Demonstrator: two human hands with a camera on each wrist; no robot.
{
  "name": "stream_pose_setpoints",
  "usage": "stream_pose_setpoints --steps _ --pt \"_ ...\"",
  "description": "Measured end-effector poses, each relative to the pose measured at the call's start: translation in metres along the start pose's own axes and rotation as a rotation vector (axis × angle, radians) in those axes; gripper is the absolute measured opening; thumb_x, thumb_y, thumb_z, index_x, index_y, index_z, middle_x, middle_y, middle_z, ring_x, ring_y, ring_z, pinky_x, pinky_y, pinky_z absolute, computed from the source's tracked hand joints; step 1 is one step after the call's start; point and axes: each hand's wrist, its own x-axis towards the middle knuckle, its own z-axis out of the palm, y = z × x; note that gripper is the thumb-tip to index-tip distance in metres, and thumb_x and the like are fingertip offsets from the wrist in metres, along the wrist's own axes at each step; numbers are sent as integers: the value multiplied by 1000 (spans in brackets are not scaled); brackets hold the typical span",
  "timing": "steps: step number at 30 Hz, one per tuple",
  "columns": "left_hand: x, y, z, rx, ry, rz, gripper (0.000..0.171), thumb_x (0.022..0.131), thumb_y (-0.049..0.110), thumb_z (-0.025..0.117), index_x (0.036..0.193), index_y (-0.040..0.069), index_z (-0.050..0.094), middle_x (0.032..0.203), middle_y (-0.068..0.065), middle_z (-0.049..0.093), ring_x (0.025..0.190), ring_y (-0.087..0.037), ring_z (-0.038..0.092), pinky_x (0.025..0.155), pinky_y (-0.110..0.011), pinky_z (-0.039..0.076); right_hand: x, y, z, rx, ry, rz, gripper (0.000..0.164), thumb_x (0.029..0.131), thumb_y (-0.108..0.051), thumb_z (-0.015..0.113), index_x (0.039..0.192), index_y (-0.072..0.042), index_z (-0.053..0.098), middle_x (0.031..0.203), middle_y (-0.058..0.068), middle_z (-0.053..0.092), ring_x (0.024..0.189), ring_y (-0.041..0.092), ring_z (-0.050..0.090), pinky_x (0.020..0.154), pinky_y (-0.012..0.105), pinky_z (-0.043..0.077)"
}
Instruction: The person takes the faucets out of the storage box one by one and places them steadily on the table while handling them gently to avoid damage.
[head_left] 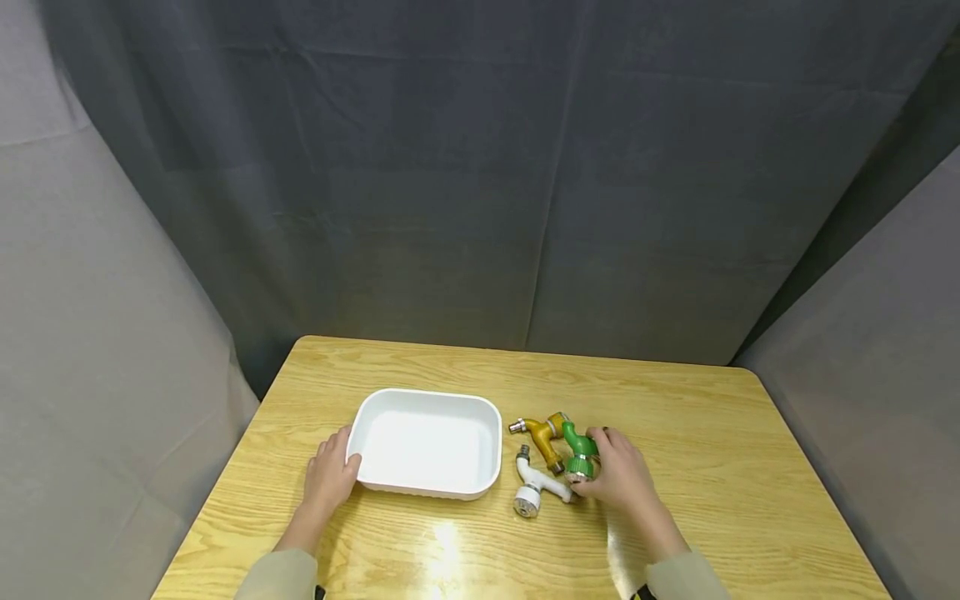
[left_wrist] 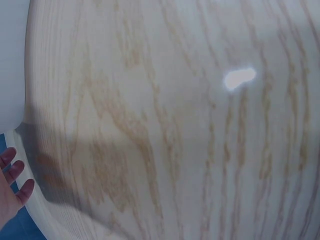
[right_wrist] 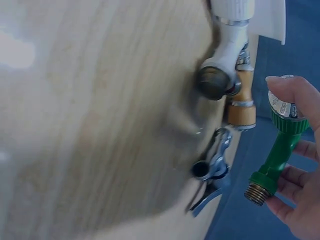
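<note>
In the head view my right hand [head_left: 619, 472] holds a green tap [head_left: 579, 454], pinching its round end with the thumb. The right wrist view shows the green tap [right_wrist: 279, 155] with its threaded end pointing down and the fingers behind it. Beside it a yellow tap [head_left: 546, 435] and a white tap [head_left: 534, 482] lie close together on the table. My left hand [head_left: 330, 471] rests at the left side of a white tray [head_left: 426, 492], its thumb at the rim. Only the fingers of this hand [left_wrist: 10, 185] show in the left wrist view, loosely spread.
The wooden table [head_left: 480, 550] bears the tray on the left and the taps right of it. A grey metallic piece [right_wrist: 215, 172], its kind unclear, lies near the taps in the right wrist view. A dark curtain [head_left: 480, 183] hangs behind the table.
</note>
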Motion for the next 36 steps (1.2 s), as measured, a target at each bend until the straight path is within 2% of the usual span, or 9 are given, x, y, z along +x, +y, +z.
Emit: stream_pose_setpoints --steps 10,20,36 --pt "-1 0 0 2 -1 2 50 88 23 42 134 5 36 127 -18 49 115 -34 42 87 -53 35 -14 20 11 18 -46 66 87 54 -33 84 125 2 46 123 30 46 111 45 45 89 60 34" --pt "-1 0 -1 8 2 -4 48 88 23 42 133 5 38 126 -18 50 114 -34 43 87 -52 36 -25 38 23 4 -78 120 91 52 -36 84 126 1 46 118 24 51 102 39 49 81 56 39" --pt "0 0 0 3 2 -7 49 88 22 42 134 6 37 125 -17 50 113 -34 43 87 -52 36 -32 41 29 -26 -132 145 88 52 -40 83 124 -2 48 106 19 53 94 34 51 75 52 41"
